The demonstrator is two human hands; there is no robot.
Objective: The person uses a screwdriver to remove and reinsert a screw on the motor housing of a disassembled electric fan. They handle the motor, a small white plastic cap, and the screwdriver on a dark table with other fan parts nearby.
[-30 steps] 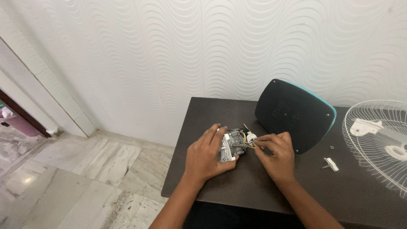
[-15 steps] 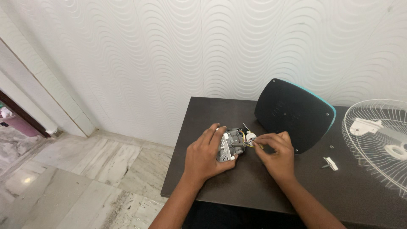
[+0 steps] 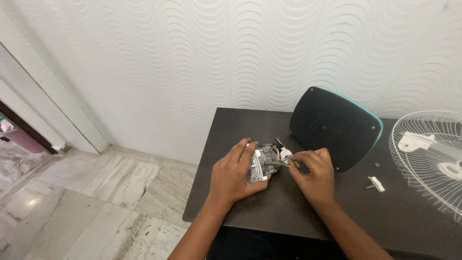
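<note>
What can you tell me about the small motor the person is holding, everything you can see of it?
The motor is a small grey metal block, seemingly layered plates, with a short shaft and yellow and dark wires leading to a little white part at its right. It sits just above the dark table, near its front left edge. The left hand cups it from the left; the right hand pinches at the wires. Its underside is hidden.

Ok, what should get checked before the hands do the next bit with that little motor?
1. Left hand grips the motor: ok.
2. Right hand pinches at the coloured wires: ok.
3. Motor sits over the dark table, not past its edge: ok.
4. Wires unbroken: cannot tell, too small.
5. Small white part lies clear of both hands: ok.
6. Fan grille lies flat, out of the way: ok.
</note>
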